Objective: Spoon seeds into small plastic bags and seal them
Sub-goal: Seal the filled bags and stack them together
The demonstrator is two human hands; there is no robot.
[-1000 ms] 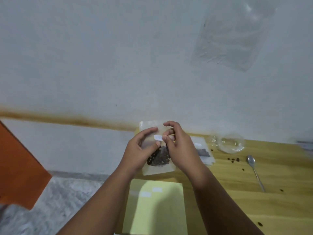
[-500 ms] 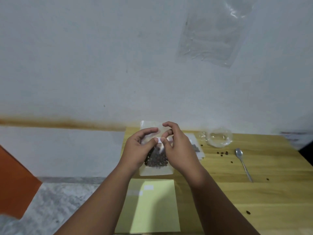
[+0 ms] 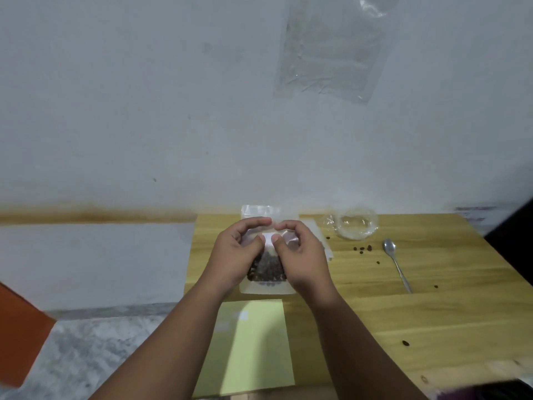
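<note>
A small clear plastic bag [image 3: 266,287] with dark seeds in its lower half is held upright above the wooden table [image 3: 432,307]. My left hand [image 3: 235,255] pinches the bag's upper left part between thumb and fingers. My right hand [image 3: 300,252] pinches the upper right part, the two thumbs nearly touching at the bag's seal strip. A metal spoon [image 3: 396,262] lies on the table to the right, bowl up. A clear plastic cup [image 3: 356,223] lies further back.
Flat bags [image 3: 324,243] lie behind my right hand. A pale yellow sheet [image 3: 253,350] lies at the table's near left. Loose seeds [image 3: 362,249] are scattered near the spoon. A big clear bag [image 3: 331,50] hangs on the wall. The table's left edge drops to the floor.
The camera view shifted, so the table sits more to the right. Both hands stay on the bag's top, and the thumbs have come closer together along the seal.
</note>
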